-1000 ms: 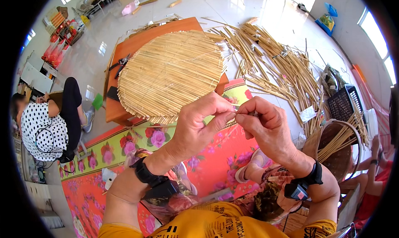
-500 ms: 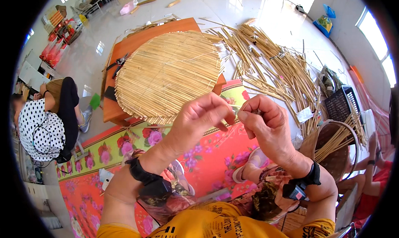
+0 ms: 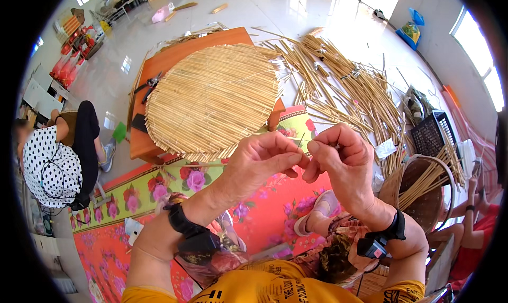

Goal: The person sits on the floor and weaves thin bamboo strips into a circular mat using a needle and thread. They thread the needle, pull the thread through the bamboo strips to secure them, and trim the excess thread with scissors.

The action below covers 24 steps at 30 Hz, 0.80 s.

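Note:
In front of me my two hands meet at the fingertips, above the red floral mat. A thin dark needle (image 3: 301, 140) sticks up between them, seemingly from the pinched thumb and forefinger of my left hand (image 3: 259, 157). My right hand (image 3: 343, 157) is curled, its thumb pressed to the forefinger close beside the needle; whatever lies in that pinch is too small to make out. Beyond my hands, a round mat of straw-coloured stalks (image 3: 211, 99), trimmed into a disc and crossed by pale stitching lines, lies on a low orange-brown table (image 3: 138, 144).
Dark-handled pliers (image 3: 153, 80) lie on the table. Loose stalks (image 3: 354, 83) are heaped on the floor at the right, near a black crate (image 3: 431, 133) and a wicker basket (image 3: 402, 184). A person in polka dots (image 3: 52, 163) sits left; another in red (image 3: 479, 234) is at right.
My left hand has moved right and its fingers have closed in against my right fingertips. The needle now shows plainly between them. The view has tilted slightly.

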Tool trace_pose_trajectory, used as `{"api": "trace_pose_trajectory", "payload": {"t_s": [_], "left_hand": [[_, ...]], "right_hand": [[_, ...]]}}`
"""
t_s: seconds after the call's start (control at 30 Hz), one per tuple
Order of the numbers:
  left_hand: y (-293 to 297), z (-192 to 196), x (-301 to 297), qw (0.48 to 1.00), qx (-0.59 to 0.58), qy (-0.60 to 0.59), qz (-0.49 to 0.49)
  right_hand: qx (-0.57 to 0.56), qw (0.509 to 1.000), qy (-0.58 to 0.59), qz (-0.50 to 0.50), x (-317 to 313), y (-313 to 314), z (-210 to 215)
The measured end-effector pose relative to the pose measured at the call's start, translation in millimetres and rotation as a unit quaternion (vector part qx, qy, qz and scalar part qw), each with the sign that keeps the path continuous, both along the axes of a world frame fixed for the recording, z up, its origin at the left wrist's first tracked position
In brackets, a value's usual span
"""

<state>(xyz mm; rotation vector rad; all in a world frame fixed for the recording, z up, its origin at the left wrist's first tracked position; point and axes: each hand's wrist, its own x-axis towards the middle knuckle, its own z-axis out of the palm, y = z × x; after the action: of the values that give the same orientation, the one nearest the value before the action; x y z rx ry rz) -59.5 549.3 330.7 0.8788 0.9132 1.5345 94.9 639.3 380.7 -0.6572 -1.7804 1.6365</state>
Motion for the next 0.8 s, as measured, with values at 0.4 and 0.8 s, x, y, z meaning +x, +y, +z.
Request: {"api": "trace_pose_trajectory", "payload": {"t_s": [0.4,0.8], "left_hand": [[3,2,3,0.998,0.004,-0.054,-0.031],[2,-1,5,0.998,-0.005,-0.047,-0.033]], "right_hand": [[0.258,0.965,-0.018,-0.046,9,1,-6],[0.296,0.953,-0.021,-0.060,12,3,-9]]}}
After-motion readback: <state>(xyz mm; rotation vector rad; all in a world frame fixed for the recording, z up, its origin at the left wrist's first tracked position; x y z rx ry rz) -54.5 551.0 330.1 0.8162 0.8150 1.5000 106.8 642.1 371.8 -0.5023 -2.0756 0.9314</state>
